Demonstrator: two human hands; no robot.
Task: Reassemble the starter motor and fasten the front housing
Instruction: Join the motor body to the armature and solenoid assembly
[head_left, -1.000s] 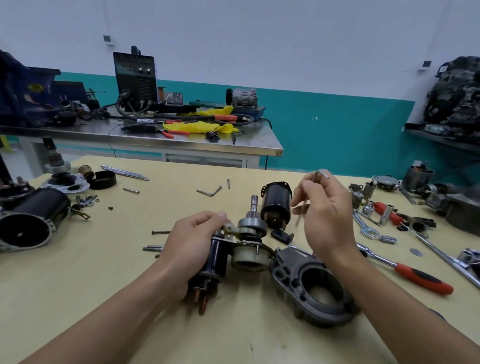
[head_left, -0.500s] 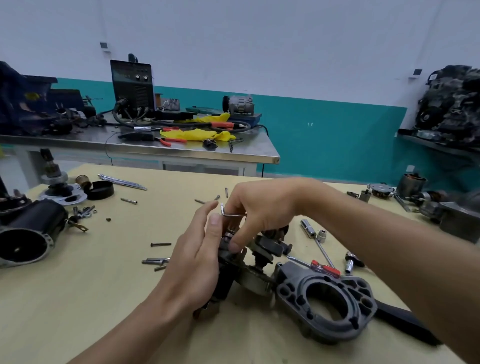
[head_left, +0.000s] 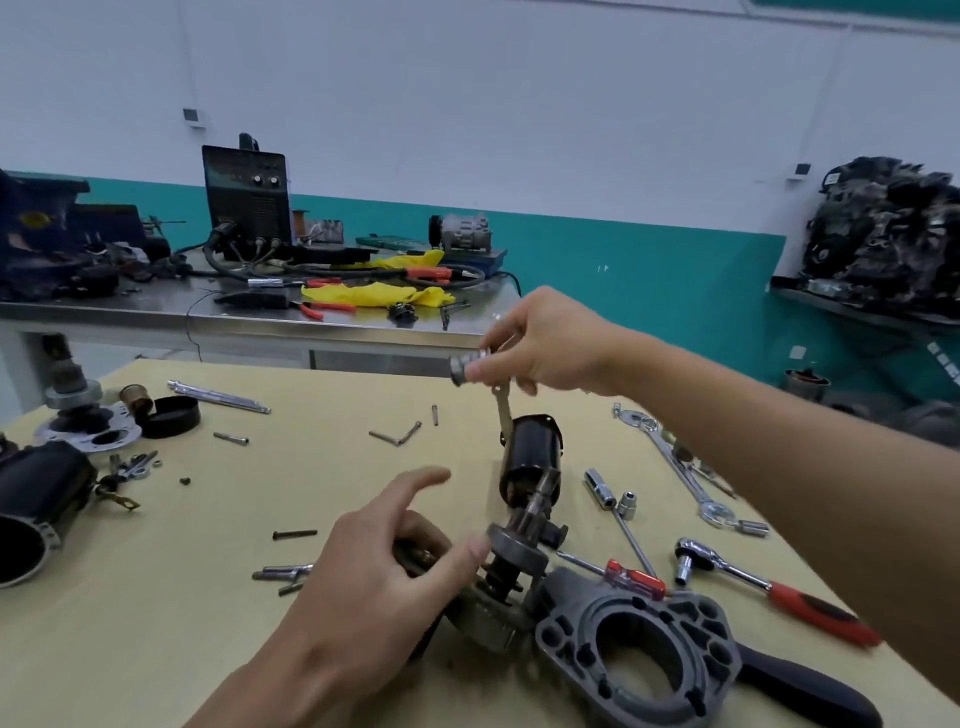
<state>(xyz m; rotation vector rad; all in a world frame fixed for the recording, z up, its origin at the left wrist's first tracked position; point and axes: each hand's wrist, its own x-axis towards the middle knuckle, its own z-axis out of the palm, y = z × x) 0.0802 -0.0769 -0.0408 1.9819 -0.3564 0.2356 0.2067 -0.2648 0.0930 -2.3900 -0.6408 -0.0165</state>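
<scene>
Overall: tan worktable (head_left: 156, 649) holds front housing (head_left: 563, 642), ratchet (head_left: 769, 587); steel bench (head_left: 260, 325), teal-banded wall (head_left: 623, 260) behind.

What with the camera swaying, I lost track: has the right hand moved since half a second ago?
Yes. The right hand rose from beside the front housing, up and away, to above the black motor body.

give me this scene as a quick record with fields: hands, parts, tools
surface: pale wooden table
left hand: grips the partly built starter assembly, thumb on its disc
right hand: raised above the table, pinching a small ribbed metal cylinder and a thin metal key
unfastened: grey cast ring-shaped front housing, lying beside the assembly
standing: black cylindrical motor body, behind the assembly
tools: red-handled ratchet, small red-handled screwdriver
</scene>
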